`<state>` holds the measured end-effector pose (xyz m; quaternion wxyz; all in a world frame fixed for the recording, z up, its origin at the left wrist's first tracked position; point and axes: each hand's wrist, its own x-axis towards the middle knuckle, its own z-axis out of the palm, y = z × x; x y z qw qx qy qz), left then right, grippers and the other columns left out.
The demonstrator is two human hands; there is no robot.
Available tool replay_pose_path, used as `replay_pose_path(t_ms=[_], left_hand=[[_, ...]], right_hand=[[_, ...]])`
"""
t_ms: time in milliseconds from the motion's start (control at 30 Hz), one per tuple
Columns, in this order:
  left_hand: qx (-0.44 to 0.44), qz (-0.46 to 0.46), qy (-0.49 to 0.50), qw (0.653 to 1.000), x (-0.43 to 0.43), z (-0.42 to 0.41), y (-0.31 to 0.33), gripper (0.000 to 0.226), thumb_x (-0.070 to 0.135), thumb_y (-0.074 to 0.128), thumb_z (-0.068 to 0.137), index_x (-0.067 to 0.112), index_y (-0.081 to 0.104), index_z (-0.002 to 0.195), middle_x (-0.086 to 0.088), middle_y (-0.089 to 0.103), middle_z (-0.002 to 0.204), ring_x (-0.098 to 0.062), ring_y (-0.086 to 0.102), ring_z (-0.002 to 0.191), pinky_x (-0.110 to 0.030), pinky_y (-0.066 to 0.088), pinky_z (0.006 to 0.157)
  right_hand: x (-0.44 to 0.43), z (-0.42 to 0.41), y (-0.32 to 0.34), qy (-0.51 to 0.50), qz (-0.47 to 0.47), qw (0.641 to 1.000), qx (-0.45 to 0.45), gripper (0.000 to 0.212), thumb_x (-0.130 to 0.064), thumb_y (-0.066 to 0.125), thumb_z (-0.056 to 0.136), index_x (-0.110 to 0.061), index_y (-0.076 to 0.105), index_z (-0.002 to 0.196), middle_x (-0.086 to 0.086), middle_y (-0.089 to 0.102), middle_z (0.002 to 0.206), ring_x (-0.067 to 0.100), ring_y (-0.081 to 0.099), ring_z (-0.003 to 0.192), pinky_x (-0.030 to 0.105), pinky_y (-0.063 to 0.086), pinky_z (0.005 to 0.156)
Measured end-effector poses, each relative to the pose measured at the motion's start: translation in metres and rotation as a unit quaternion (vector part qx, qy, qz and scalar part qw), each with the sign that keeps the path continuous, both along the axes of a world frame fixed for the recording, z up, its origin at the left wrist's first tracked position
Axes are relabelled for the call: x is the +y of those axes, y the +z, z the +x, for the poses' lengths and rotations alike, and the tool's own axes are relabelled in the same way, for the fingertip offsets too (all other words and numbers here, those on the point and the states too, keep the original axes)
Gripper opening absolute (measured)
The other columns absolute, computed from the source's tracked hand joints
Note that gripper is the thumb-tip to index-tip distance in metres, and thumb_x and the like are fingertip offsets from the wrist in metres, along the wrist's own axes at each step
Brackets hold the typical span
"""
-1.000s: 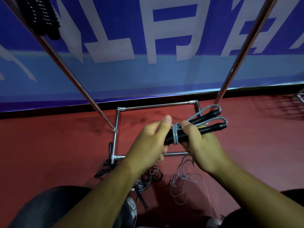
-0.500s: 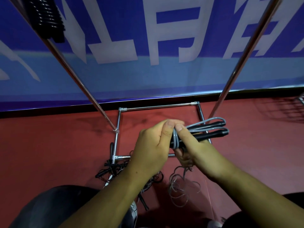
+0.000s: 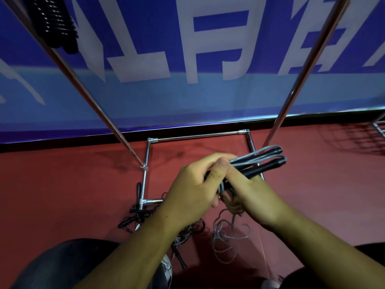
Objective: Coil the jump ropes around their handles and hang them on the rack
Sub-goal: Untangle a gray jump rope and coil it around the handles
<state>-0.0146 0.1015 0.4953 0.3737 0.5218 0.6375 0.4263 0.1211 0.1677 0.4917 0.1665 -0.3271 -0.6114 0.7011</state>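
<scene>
Two black jump rope handles lie side by side in front of me, tips pointing up right. My right hand grips them from the right. Their grey rope loops back from the tips toward my fingers, and the loose remainder hangs down and curls on the red floor. My left hand closes over the near end of the handles, thumb pressed on the rope. The chrome rack has two slanted poles and a floor frame. A coiled black rope hangs at top left.
Several tangled black jump ropes lie on the floor by the frame's near left corner. A blue banner wall stands behind the rack. A wire object shows at the right edge. My knees fill the bottom corners.
My left hand moved from the handles' left side over their near end, carrying the grey rope round them. The loose rope on the floor has shifted slightly.
</scene>
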Motion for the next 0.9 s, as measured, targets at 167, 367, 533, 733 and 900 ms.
replay_pose_path(t_ms=[167,367,533,733,900], left_hand=[[-0.106,-0.070,-0.024,0.992,0.005,-0.003,0.010,0.037,0.061,0.044,0.095,0.033,0.066,0.107,-0.013,0.062,0.059,-0.019,0.048,0.042,-0.023,0.038,0.041],[-0.200,-0.140,-0.078,0.967,0.003,-0.002,0.014,0.026,0.044,0.041,0.107,0.031,0.058,0.122,0.002,0.063,0.057,-0.010,0.044,0.040,-0.016,0.029,0.039],[-0.198,-0.109,-0.073,0.971,0.003,-0.004,0.013,0.021,0.031,0.044,0.109,0.017,0.057,0.118,0.011,0.049,0.052,-0.005,0.035,0.042,-0.021,0.030,0.044],[-0.179,-0.084,-0.060,0.978,0.004,-0.006,0.005,0.014,0.033,0.048,0.108,0.023,0.059,0.109,0.012,0.047,0.055,-0.012,0.034,0.050,-0.028,0.030,0.049],[-0.208,-0.079,-0.036,0.974,0.007,-0.015,0.002,0.017,0.032,0.049,0.107,0.020,0.059,0.113,0.012,0.046,0.057,-0.008,0.034,0.050,-0.023,0.028,0.047]], right_hand=[[0.008,0.002,-0.005,-0.008,-0.003,1.000,-0.021,0.077,-0.072,0.040,0.093,-0.003,0.039,0.057,0.029,0.031,0.056,0.022,0.029,0.048,0.036,0.026,0.051],[0.013,0.004,-0.010,-0.022,0.017,0.999,-0.036,0.078,-0.068,0.041,0.094,0.006,0.050,0.071,0.031,0.042,0.056,0.025,0.036,0.048,0.031,0.027,0.047],[0.012,0.002,-0.009,-0.041,0.020,0.999,-0.029,0.070,-0.066,0.040,0.093,-0.002,0.051,0.067,0.031,0.040,0.055,0.024,0.036,0.047,0.032,0.030,0.048],[0.014,0.002,-0.011,-0.044,0.002,0.998,-0.045,0.075,-0.074,0.039,0.094,-0.004,0.044,0.066,0.010,0.033,0.052,0.019,0.029,0.046,0.033,0.023,0.051],[0.013,-0.002,-0.007,-0.029,-0.045,0.999,-0.004,0.074,-0.090,0.039,0.080,-0.018,0.052,0.070,0.006,0.028,0.065,0.017,0.020,0.055,0.040,0.017,0.057]])
